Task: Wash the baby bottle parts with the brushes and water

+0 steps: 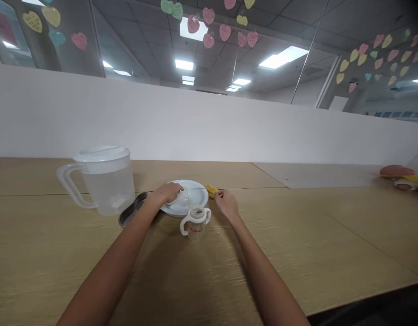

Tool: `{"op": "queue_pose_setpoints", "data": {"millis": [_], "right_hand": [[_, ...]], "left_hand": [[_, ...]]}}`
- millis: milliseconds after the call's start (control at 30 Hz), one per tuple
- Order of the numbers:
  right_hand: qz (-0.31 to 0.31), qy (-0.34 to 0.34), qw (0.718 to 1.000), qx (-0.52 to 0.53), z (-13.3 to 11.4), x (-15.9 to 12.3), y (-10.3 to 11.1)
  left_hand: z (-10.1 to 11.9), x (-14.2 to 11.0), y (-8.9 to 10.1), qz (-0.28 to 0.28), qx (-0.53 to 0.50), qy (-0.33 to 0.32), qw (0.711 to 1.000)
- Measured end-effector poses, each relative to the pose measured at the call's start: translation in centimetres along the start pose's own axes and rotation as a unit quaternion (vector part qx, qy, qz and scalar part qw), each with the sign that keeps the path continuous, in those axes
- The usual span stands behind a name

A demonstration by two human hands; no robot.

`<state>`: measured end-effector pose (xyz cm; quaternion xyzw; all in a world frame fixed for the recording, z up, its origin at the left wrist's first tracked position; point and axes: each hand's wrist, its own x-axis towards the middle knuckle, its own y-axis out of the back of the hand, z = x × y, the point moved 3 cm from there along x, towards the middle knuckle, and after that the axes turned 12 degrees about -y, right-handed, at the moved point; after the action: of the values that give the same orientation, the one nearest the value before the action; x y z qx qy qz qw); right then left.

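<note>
My left hand (168, 192) rests over the near left part of a white plate (198, 194), its fingers curled on a clear domed cap (184, 198) lying in the plate. My right hand (225, 202) hovers just right of the plate, fingers pinched together beside a small yellow object (211, 189) on the table; what the fingers hold, if anything, is too small to make out. A small open baby bottle (195, 222) with two white handles stands upright on the table between my hands, just in front of the plate.
A large clear lidded pitcher (105, 179) holding water stands left of the plate. A dark metal tray (131, 210) lies partly under my left wrist. A white partition (209, 127) runs behind the wooden table (195, 271). Toy-like red and yellow items (401, 175) sit far right.
</note>
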<state>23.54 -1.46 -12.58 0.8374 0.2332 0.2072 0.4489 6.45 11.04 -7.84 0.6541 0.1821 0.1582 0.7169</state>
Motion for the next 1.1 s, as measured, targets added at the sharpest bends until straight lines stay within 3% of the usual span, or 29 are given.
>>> {"op": "queue_pose_setpoints", "data": {"millis": [200, 400, 633, 900, 1100], "right_hand": [[0.032, 0.012, 0.996, -0.077, 0.5, -0.2, 0.4], [0.014, 0.007, 0.989, -0.149, 1.5, 0.1, -0.3], [-0.008, -0.008, 0.983, -0.181, 2.1, 0.7, -0.7], [-0.025, -0.039, 0.984, -0.173, 3.2, 1.2, -0.8], [0.04, -0.053, 0.991, -0.114, 2.7, 0.7, 1.7]], "left_hand": [[-0.4, 1.9, 0.6, 0.033, 0.026, 0.05, 0.998], [-0.2, 4.6, -0.2, -0.027, 0.006, 0.071, 0.997], [-0.1, 5.6, -0.6, -0.061, -0.011, 0.09, 0.994], [-0.8, 4.3, 0.8, 0.012, -0.014, 0.082, 0.996], [-0.8, 2.8, 2.1, 0.115, -0.04, 0.068, 0.99]]}}
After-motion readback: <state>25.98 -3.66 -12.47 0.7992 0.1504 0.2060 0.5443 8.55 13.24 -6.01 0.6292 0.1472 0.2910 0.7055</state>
